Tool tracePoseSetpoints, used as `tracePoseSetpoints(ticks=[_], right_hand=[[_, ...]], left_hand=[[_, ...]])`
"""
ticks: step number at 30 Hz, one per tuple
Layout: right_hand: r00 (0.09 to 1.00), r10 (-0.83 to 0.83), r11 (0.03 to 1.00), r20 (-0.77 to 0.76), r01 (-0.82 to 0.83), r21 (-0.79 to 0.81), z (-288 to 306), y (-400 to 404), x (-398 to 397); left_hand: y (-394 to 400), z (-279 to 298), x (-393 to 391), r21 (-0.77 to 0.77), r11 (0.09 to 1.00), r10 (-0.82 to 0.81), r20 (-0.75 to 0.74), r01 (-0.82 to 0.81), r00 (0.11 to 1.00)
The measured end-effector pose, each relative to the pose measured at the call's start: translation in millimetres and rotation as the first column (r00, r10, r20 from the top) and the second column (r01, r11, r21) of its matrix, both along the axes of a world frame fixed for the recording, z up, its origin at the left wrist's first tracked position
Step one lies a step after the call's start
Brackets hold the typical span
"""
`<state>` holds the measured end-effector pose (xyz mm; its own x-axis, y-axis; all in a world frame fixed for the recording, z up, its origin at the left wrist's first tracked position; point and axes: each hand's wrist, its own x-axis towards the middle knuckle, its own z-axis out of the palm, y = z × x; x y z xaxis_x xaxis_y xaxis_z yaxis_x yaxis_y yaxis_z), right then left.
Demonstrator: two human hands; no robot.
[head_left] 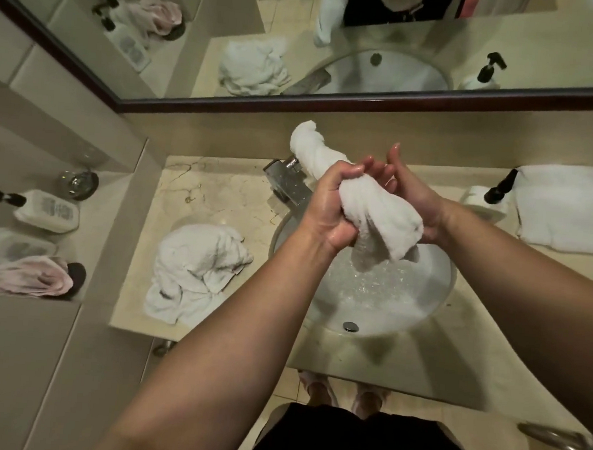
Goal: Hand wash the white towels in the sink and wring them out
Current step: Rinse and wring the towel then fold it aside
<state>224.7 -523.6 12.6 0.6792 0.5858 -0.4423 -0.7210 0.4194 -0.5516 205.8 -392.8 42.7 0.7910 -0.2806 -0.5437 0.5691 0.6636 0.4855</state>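
1. I am looking down on the marble counter point(218, 196), which is filling the middle of the frame, with the mirror point(517, 57) across the top. The counter is serving as the staging ground for everything around the basin.
2. The sink point(435, 301), centre-right, is holding bubbly water. I judge the work is being kept over it so the run-off is falling back in rather than onto the stone.
3. A flat towel point(576, 210) is lying at the right edge. It looks smooth and laid out, so likely either waiting or not part of the wash; I cannot tell which.
4. A crumpled towel point(194, 269) is sitting left of the basin, bunched up. Probably set aside there, wrung or queued; I cannot tell which.
5. The rolled towel point(372, 202) is being held above the basin, centre of frame, twisted into a rope with one end sticking up toward the mirror, the other end hanging over the water.
6. The left hand point(328, 209) is gripping it, fingers curled tightly round the middle: the anchor for the twist.
7. The right hand point(415, 199) is lying behind the roll with fingers straight and spread, not clenched; I judge it is re-setting its hold for another twist.
8. The faucet point(288, 181) is sitting just behind the hands.
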Motion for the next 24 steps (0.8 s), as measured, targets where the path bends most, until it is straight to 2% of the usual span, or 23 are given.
tracePoseSetpoints(ticks=[2, 4, 6, 9, 11, 14, 16, 18, 21, 24], right_hand=[[0.973, 0.207, 0.977, 0.101, -0.199, -0.08, -8, -11, -8], [0.894, 0.429, 0.899, 0.129, -0.408, -0.159, -11, -19, -16], [0.858, 0.499, 0.85, 0.122, -0.457, -0.262, -10, -24, -18], [0.882, 0.45, 0.844, 0.14, -0.368, -0.391, -7, -25, -21], [0.869, 0.46, 0.799, 0.181, -0.317, -0.511, -4, -24, -27], [0.825, 0.534, 0.619, 0.186, -0.232, -0.75, 1, -20, -35], [0.806, 0.563, 0.499, 0.182, -0.155, -0.853, -1, -17, -37], [0.779, 0.595, 0.389, 0.199, -0.061, -0.919, -9, -14, -38], [0.706, 0.684, 0.164, 0.183, 0.095, -0.982, -22, -7, -39], [0.723, 0.665, 0.098, 0.185, 0.162, -0.982, -32, -10, -41]], left_hand=[[-2, -1, 1, 0.095, 0.995, -0.01, 0.039, 0.006, 0.999], [-5, -4, 3, 0.167, 0.986, -0.016, 0.08, 0.002, 0.997], [-8, -11, 6, 0.205, 0.979, -0.02, 0.109, -0.003, 0.994], [-12, -22, 9, 0.293, 0.956, -0.015, 0.083, -0.01, 0.996], [-16, -30, 9, 0.355, 0.934, 0.021, 0.039, -0.033, 0.999], [-28, -34, 7, 0.471, 0.878, 0.133, -0.069, -0.086, 0.989], [-35, -36, 7, 0.539, 0.833, 0.216, -0.104, -0.127, 0.971], [-42, -42, 6, 0.585, 0.795, 0.286, -0.134, -0.157, 0.949], [-48, -54, 6, 0.614, 0.761, 0.382, -0.164, -0.209, 0.909], [-51, -61, 6, 0.613, 0.767, 0.371, -0.185, -0.188, 0.91]])
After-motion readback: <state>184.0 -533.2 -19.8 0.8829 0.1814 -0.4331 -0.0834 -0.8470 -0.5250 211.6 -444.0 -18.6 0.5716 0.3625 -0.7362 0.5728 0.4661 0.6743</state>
